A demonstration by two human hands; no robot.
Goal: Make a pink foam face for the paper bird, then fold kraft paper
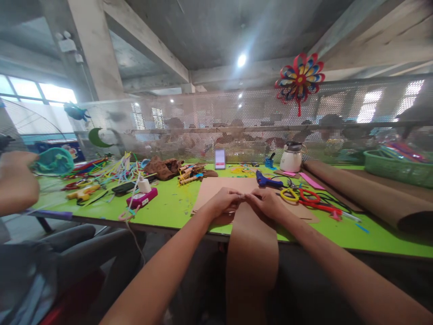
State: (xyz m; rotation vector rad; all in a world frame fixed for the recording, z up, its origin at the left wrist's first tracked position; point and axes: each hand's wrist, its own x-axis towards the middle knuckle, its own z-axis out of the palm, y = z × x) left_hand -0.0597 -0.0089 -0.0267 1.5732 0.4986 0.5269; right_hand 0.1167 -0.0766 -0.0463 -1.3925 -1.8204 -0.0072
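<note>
My left hand (224, 201) and my right hand (267, 203) meet at the near edge of the green table (169, 207), fingers closed in a pinch on the top end of a brown paper strip (252, 253). The strip hangs down over the table's edge toward my lap. Under both hands lies a flat brown cardboard sheet (216, 187). A blue glue gun (267, 181) and yellow scissors (289, 195) lie just beyond my right hand, with red scissors (309, 197) beside them.
A phone (219, 159) stands upright at the back by the mesh fence. Brown paper rolls (365, 194) and a green basket (399, 169) are at the right. Coloured pipe cleaners (111, 171) and a pink box (142, 197) lie left. Another person's arm (16, 185) shows at far left.
</note>
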